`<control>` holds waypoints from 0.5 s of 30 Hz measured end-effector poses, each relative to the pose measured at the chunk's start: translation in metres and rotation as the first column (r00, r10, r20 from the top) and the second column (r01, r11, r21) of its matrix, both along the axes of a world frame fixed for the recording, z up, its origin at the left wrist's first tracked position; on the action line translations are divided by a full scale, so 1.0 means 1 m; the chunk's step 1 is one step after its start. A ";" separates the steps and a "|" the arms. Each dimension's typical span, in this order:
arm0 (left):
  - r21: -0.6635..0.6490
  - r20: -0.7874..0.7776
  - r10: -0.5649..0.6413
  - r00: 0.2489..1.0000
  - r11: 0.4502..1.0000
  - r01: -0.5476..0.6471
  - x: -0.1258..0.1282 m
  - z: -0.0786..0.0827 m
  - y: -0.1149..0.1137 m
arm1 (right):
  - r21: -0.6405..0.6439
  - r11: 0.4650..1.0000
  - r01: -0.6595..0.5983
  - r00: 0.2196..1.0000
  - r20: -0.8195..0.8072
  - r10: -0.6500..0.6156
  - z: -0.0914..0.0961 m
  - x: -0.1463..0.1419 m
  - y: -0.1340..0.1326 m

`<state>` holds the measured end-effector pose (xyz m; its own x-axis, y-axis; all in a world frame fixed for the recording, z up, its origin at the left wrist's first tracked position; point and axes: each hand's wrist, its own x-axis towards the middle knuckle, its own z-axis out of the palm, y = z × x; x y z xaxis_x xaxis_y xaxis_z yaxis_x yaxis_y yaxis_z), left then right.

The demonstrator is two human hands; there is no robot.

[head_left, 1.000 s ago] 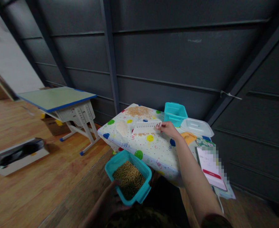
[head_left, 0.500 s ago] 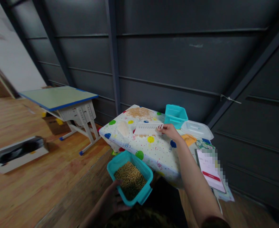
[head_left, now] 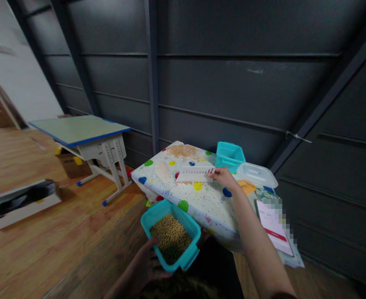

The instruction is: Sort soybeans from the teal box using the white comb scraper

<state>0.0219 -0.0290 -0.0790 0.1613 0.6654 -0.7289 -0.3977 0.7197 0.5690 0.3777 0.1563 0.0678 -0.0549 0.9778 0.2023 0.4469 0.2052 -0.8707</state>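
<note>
My left hand [head_left: 147,261] grips a teal plastic box [head_left: 170,232] filled with yellow-brown beans, held below the near edge of a small table [head_left: 208,203] covered in a polka-dot cloth. My right hand [head_left: 222,175] reaches over the table and pinches the end of a white slotted plastic scraper [head_left: 193,173], which rests flat on the cloth. A few loose beans lie under the scraper. A pile of beans [head_left: 181,150] sits at the table's far corner, and a pale mound [head_left: 162,169] lies left of the scraper.
An empty teal box [head_left: 229,155] and a clear lid [head_left: 257,174] stand at the back right of the table. A phone [head_left: 272,226] lies on its right end. A dark metal wall runs behind. A blue-edged desk [head_left: 80,131] and an open cardboard box [head_left: 19,201] stand left on the wood floor.
The view has tilted slightly. My right hand has drawn the scraper a little toward me across the cloth; my left hand has kept the bean box below the table edge.
</note>
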 end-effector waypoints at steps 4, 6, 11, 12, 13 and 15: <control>0.045 0.042 -0.004 0.999 0.999 0.002 -0.002 0.004 0.000 | -0.006 1.000 0.000 1.000 -0.006 0.000 -0.001 0.001 -0.003; 0.009 0.029 -0.020 0.999 1.000 0.020 -0.002 0.004 0.001 | 0.007 1.000 0.000 1.000 -0.014 0.000 0.000 0.001 -0.005; -0.015 0.029 0.006 1.000 1.000 -0.006 -0.001 -0.003 0.006 | 0.027 0.999 -0.021 1.000 0.003 0.021 0.005 -0.001 -0.010; -0.022 0.035 0.003 0.999 1.000 -0.002 -0.002 -0.004 0.006 | 0.024 0.999 -0.023 1.000 0.002 0.023 0.005 -0.001 -0.011; -0.033 0.044 -0.003 0.999 0.999 0.004 -0.002 -0.005 0.007 | 0.021 1.000 -0.022 1.000 -0.002 0.022 0.005 -0.001 -0.010; -0.047 0.064 -0.014 0.998 0.999 0.017 -0.004 -0.005 0.007 | 0.018 1.000 -0.010 1.000 -0.016 0.010 0.003 0.000 -0.008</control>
